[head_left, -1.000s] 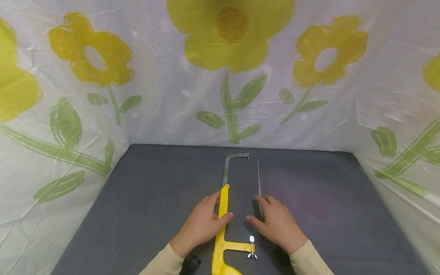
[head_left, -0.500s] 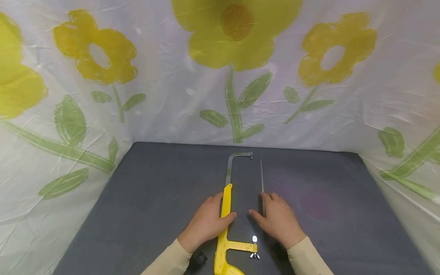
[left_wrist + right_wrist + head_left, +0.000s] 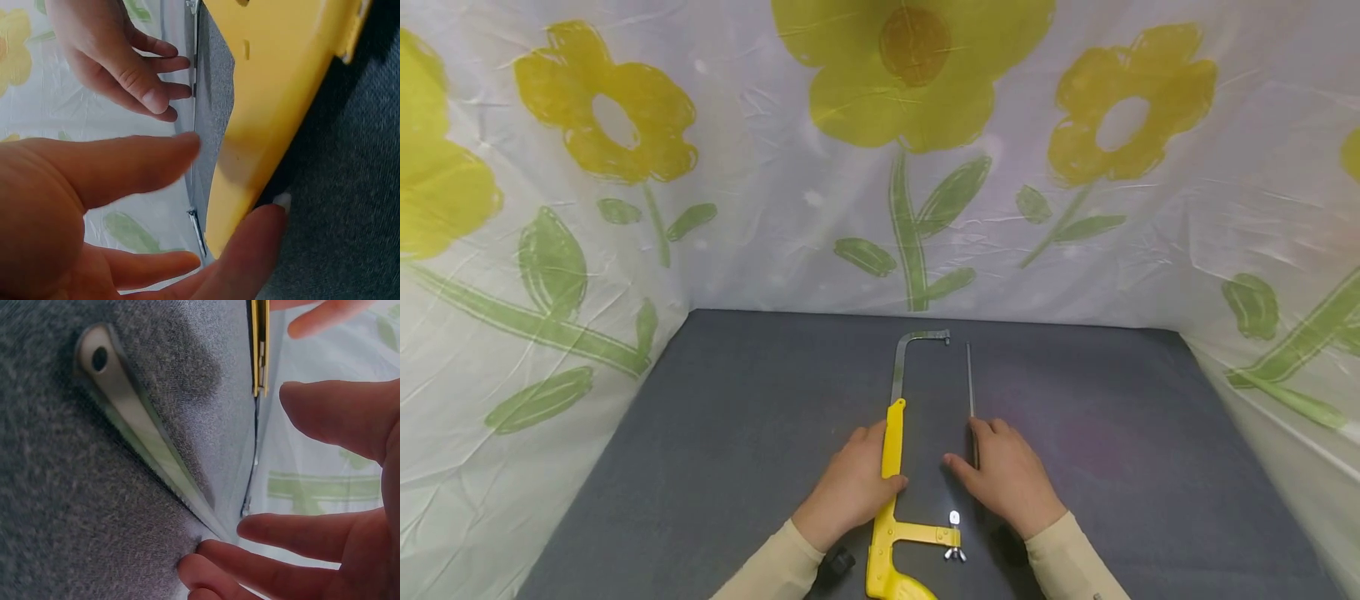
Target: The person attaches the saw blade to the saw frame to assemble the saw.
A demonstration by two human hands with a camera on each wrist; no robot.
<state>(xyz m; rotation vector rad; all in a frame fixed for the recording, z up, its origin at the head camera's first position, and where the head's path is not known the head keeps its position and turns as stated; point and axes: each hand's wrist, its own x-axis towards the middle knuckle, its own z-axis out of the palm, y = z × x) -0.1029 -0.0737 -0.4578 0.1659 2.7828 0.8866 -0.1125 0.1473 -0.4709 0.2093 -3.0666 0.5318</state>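
Observation:
A hacksaw frame (image 3: 892, 437), with a yellow body and a bent silver front arm, lies on the dark table. My left hand (image 3: 847, 485) straddles its yellow body, thumb on the right side and fingers on the left. In the left wrist view, a fingertip reaches the edge of the yellow frame (image 3: 275, 81), while the straight thumb stays apart from it. To the right lies a loose hacksaw blade (image 3: 971, 379), a thin strip with a hole in its end (image 3: 103, 350). My right hand (image 3: 1006, 479) hovers over that blade, fingers spread, partly hiding it.
A wing nut (image 3: 955, 555) sits on the short crossbar of the frame. The dark grey tabletop (image 3: 760, 400) ends at a white curtain (image 3: 745, 208) printed with yellow flowers. A small black object (image 3: 840, 562) shows beneath the left wrist.
The view shifts slightly. My left thumb has drawn in a little toward the yellow frame. The right hand has moved slightly outward over the blade. Both tools stay in place.

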